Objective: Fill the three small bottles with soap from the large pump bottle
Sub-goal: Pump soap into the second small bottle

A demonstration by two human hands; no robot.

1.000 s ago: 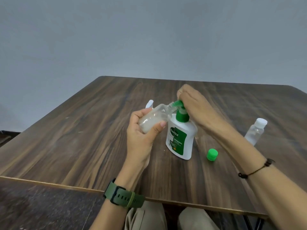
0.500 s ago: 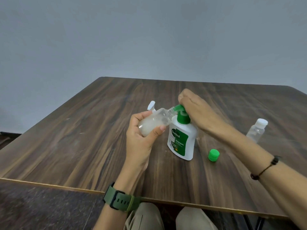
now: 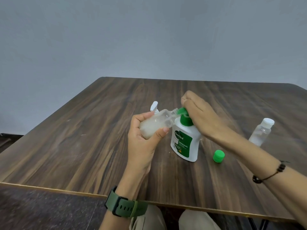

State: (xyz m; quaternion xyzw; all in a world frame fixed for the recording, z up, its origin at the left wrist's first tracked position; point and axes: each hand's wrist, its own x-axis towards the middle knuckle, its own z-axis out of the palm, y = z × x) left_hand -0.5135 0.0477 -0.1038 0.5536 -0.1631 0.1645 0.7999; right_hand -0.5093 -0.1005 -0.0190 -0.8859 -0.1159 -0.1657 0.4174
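On the brown tabletop [image 3: 83, 146] stands the big pump bottle [image 3: 186, 143]. The right hand [image 3: 199, 117] presses its green pump with curled fingers. The left hand [image 3: 142, 140] wraps its fingers around a tilted small bottle [image 3: 154, 125], mouth at the spout, partly full. Next, keep pumping, then screw on the green cap [image 3: 218, 156].

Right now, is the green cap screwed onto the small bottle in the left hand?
No. The green cap lies loose on the table, right of the pump bottle.
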